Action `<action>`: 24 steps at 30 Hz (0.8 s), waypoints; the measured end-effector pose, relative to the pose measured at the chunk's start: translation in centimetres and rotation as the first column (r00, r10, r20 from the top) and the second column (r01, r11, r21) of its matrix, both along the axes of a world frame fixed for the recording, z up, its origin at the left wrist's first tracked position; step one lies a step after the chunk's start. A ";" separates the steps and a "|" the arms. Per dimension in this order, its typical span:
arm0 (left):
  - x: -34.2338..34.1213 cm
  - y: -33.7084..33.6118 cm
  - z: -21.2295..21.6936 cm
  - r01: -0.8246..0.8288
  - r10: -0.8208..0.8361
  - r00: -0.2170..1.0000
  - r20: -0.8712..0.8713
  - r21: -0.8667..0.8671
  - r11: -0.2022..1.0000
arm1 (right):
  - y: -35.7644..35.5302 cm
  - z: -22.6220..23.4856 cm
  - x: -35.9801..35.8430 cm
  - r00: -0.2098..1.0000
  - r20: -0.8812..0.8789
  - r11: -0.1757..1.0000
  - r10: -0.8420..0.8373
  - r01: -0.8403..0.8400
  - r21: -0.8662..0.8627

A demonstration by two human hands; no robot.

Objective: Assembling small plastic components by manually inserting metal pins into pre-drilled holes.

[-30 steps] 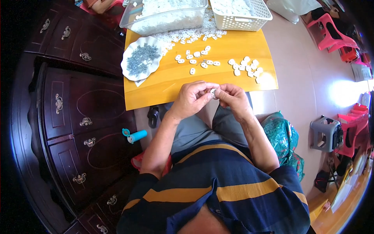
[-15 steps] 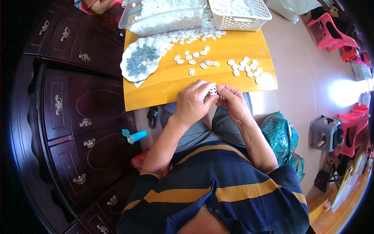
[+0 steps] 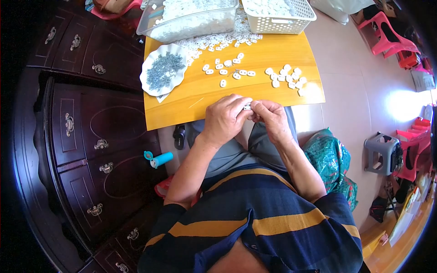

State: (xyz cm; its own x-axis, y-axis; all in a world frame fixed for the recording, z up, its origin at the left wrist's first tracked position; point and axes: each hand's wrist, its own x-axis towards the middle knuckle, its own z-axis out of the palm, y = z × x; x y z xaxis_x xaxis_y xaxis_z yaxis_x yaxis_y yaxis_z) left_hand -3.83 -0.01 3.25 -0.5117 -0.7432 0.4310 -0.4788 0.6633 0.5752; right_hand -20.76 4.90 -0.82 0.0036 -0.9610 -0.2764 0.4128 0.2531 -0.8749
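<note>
Both hands have drawn slightly nearer the table edge since half a second ago, and the small white piece (image 3: 247,106) between them has shifted with them; otherwise the layout is unchanged. Left hand (image 3: 225,119) is closed, thumb and fingertips pinching the piece from its side. Right hand (image 3: 272,119) is likewise closed, fingertips pinched on the same piece from the opposite side. That piece sits just over the near edge of the yellow table (image 3: 191,102), above the person's lap.

Count on the table: one white scalloped dish (image 3: 150,86) holding a heap of small grey metal parts (image 3: 165,70), too many and too small to count; one clear plastic tub (image 3: 189,20) and one white lattice basket (image 3: 278,11), both filled with white pieces beyond counting. Loose white pieces lie in two groupings: roughly ten scattered at table centre (image 3: 230,70), and a tighter cluster of roughly ten toward the right edge (image 3: 287,77), with a denser spill just below the tub.

Surroundings: one dark wooden cabinet (image 3: 82,136) with brass handles stands along the left, one blue cylindrical object (image 3: 159,159) lies on the floor near it, one green patterned bag (image 3: 330,159) is beside the right elbow, one grey stool (image 3: 380,150) and pink plastic chairs (image 3: 387,36) stand well apart to the right. Nothing lies between the hands and the loose pieces.
</note>
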 end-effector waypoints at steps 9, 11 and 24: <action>0.1 -0.6 -0.3 0.072 -0.073 0.997 -0.029 -0.038 0.997 | 0.4 0.8 0.3 0.995 -0.081 0.998 -0.054 0.052 -0.030; 0.1 -0.7 -0.2 0.088 -0.089 0.995 -0.043 -0.023 0.996 | 0.5 0.6 0.3 0.992 -0.107 0.997 -0.063 0.057 -0.054; 1.8 -4.1 -1.6 -0.211 0.211 0.977 0.013 0.014 0.977 | -1.3 2.2 -4.5 0.483 -0.845 0.971 -0.230 0.057 -0.232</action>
